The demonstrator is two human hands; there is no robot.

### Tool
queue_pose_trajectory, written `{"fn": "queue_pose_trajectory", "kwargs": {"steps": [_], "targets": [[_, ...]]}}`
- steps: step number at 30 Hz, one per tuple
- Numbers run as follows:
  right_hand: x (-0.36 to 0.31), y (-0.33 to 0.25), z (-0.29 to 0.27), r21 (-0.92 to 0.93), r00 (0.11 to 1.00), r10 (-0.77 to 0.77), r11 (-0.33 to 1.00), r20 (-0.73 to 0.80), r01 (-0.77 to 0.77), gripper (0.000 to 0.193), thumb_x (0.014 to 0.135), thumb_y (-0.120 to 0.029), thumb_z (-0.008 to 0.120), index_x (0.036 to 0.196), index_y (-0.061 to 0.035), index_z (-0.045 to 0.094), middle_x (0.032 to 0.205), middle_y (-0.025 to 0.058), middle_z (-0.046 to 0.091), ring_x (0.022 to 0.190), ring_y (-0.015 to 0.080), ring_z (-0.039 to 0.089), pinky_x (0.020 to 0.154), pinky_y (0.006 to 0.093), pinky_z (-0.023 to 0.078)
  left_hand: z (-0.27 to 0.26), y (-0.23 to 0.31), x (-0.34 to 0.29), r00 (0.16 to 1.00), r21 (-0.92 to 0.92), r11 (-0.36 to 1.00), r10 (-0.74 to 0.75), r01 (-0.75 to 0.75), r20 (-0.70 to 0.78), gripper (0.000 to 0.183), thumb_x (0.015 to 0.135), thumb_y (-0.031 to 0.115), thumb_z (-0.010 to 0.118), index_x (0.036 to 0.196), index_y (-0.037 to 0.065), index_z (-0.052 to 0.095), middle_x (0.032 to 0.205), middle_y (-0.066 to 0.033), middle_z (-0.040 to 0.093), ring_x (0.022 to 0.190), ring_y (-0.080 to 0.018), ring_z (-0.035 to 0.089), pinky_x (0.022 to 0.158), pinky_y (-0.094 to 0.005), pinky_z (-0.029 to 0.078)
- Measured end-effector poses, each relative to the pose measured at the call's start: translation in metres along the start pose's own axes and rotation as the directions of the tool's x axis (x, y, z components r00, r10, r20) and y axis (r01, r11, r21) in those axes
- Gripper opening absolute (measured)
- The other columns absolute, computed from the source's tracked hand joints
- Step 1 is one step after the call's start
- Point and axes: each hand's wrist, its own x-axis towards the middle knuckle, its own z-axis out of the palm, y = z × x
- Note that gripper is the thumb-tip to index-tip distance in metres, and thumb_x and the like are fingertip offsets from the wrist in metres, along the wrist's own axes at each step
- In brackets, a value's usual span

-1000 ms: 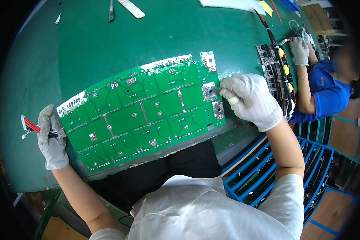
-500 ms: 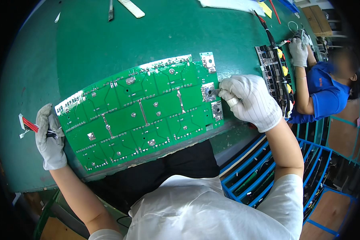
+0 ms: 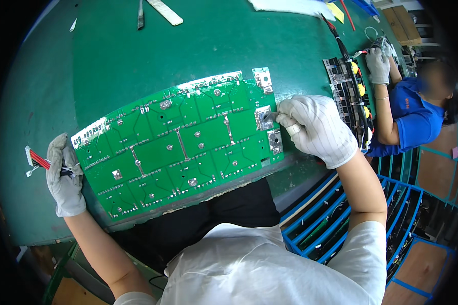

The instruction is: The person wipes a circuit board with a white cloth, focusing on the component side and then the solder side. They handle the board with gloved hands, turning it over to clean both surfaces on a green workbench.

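A large green circuit board (image 3: 163, 127), solder side up, lies tilted near the front edge of the bench. At its left end my left hand (image 3: 65, 175), in a pale glove, is closed round a wire bundle (image 3: 39, 160) of red, black and white wires with white connectors. My right hand (image 3: 318, 131), in a striped white glove, is closed in a pinch at the board's right edge. A small grey tip shows at its fingers, against the middle metal pad (image 3: 263, 118); what it belongs to is hidden.
A utility knife (image 3: 141, 15) and a pale flat strip (image 3: 165, 12) lie at the back of the green bench (image 3: 213, 46). To the right is an assembled board (image 3: 345, 96) with a black cable, beside a co-worker (image 3: 412, 112). Blue racks (image 3: 336, 223) stand at lower right.
The grey tip at my right fingers has shifted slightly over the middle pad. The board has moved only a little, and my left hand keeps its hold.
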Motion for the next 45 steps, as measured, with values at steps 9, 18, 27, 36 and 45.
{"fn": "queue_pose_trajectory", "kwargs": {"steps": [9, 18, 27, 36, 45], "targets": [[0.0, -0.001, -0.002, -0.02, 1.0, -0.01, 1.0, 0.02, 0.011, 0.013, 0.08, -0.014, 0.066, 0.084, -0.0062, 0.057, 0.069, 0.0097, 0.058, 0.061, 0.0299, 0.058, 0.054, 0.039, 0.045, -0.009, -0.001, 0.002, 1.0, 0.005, 1.0, -0.01, 0.009, 0.024, 0.038, 0.091, 0.02, 0.053, 0.121, -0.005, 0.052, 0.102, -0.0056, 0.06, 0.069, -0.0054, 0.053, 0.046, -0.017, 0.038], [0.0, -0.001, -0.004, -0.058, 0.999, -0.025, 0.998, 0.029, 0.027, 0.014, 0.08, -0.015, 0.066, 0.085, -0.0066, 0.057, 0.068, 0.0089, 0.057, 0.061, 0.0293, 0.058, 0.054, 0.0388, 0.045, -0.016, -0.001, 0.003, 0.99, -0.027, 1.0, 0.006, -0.002, 0.142, 0.038, 0.092, 0.02, 0.053, 0.12, -0.005, 0.052, 0.106, -0.0066, 0.06, 0.072, -0.007, 0.054, 0.054, -0.017, 0.041], [0.0, 0.001, 0.0, -0.029, 1.0, -0.026, 0.999, -0.012, 0.026, 0.012, 0.082, -0.016, 0.066, 0.085, -0.0072, 0.058, 0.069, 0.0089, 0.058, 0.061, 0.0294, 0.058, 0.053, 0.0381, 0.046, -0.02, -0.001, 0.003, 0.995, -0.06, 0.998, 0.009, -0.003, 0.098, 0.035, 0.094, 0.016, 0.05, 0.121, -0.006, 0.051, 0.11, -0.0087, 0.061, 0.097, -0.0135, 0.058, 0.072, -0.0204, 0.048], [-0.001, 0.002, 0.001, 0.003, 0.999, 0.031, 1.0, 0.023, -0.031, 0.013, 0.082, -0.016, 0.066, 0.087, -0.0067, 0.059, 0.072, 0.0106, 0.059, 0.063, 0.0305, 0.059, 0.055, 0.0386, 0.047, -0.027, 0.005, 0.004, 0.955, -0.159, 0.98, -0.068, 0.117, 0.289, 0.036, 0.092, 0.016, 0.052, 0.12, -0.006, 0.052, 0.111, -0.0096, 0.06, 0.1, -0.0146, 0.057, 0.086, -0.0247, 0.046], [-0.001, 0.002, 0.004, 0.025, 0.999, 0.033, 0.999, 0.01, -0.033, 0.011, 0.083, -0.015, 0.064, 0.087, -0.0067, 0.058, 0.073, 0.0102, 0.059, 0.064, 0.0301, 0.059, 0.055, 0.0392, 0.046, -0.032, 0.001, 0.005, 0.99, -0.071, 0.992, -0.096, 0.104, 0.108, 0.035, 0.092, 0.015, 0.051, 0.117, -0.009, 0.054, 0.118, -0.0116, 0.056, 0.106, -0.0161, 0.053, 0.09, -0.0244, 0.041]]}}
